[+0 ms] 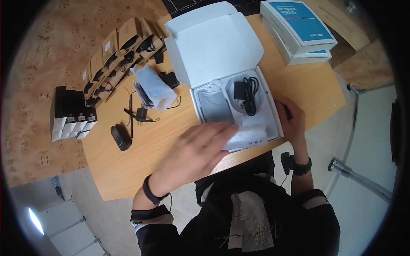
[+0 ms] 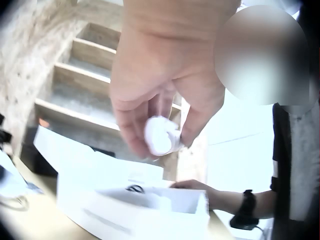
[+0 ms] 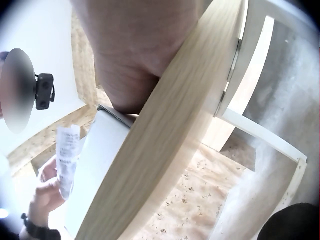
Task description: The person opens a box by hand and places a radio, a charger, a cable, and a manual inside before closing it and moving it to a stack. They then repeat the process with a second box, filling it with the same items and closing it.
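Note:
My left hand [image 1: 194, 149] holds a rolled, white printed paper [image 1: 252, 135] over the front of an open white box [image 1: 278, 123]. The left wrist view shows the roll [image 2: 162, 136] end-on between thumb and fingers. Inside the box, a grey flat item [image 1: 215, 106] in clear plastic fills the left compartment. A black power adapter with a coiled cable [image 1: 247, 94] lies on the right. My right hand [image 1: 291, 119] rests against the box's right side, its fingertips partly hidden by the table edge in the right wrist view.
Behind the box stands its raised lid [image 1: 215, 47]. Two blue-and-white boxes [image 1: 299, 25] are stacked at the back right. On the left are cardboard boxes [image 1: 113, 51] with cables, a bubble-wrapped item [image 1: 156, 87], a black device [image 1: 121, 137] and black-and-white boxes [image 1: 70, 115].

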`<state>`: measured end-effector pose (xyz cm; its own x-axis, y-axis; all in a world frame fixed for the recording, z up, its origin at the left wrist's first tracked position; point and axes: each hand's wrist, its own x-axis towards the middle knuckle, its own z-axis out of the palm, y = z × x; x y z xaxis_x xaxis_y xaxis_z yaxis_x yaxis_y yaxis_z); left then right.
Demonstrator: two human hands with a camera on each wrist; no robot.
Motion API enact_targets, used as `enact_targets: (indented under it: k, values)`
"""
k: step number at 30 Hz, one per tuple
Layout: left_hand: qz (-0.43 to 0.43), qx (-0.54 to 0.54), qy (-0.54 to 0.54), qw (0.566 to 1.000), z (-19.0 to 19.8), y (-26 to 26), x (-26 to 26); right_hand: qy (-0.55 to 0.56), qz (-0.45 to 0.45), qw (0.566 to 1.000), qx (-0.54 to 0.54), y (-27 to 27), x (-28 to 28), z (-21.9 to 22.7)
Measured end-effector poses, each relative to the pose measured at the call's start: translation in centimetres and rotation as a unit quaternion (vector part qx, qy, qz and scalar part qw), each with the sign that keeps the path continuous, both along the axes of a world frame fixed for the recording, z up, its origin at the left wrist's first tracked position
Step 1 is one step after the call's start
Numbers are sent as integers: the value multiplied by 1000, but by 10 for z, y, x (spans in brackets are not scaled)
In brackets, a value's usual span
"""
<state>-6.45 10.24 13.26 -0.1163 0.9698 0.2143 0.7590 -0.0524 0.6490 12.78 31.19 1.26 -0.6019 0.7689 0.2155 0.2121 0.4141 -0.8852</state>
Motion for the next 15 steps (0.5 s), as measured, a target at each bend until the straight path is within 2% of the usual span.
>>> enact_targets:
  k: [2,5,6,10,12,15]
  values:
    - [-66,-67,217,972,-4,12,9,2,0,1000,3,-1,0,-1]
    - [-47,-53,175,982,-12,8,4,1,1,1000,6,-1,1,0]
    - [-30,-47,196,979,-12,4,3,7,2,1000,3,-1,1,0]
    - [-62,-41,120,990,-25,-10,14,23,7,1000,0,-1,-2,1]
    - [-76,-109,103,986,-33,-5,30,19,12,1000,15,0,-1,-1]
    - [-67,-105,143,982,-47,2,38,5,11,999,38,1,1,-5]
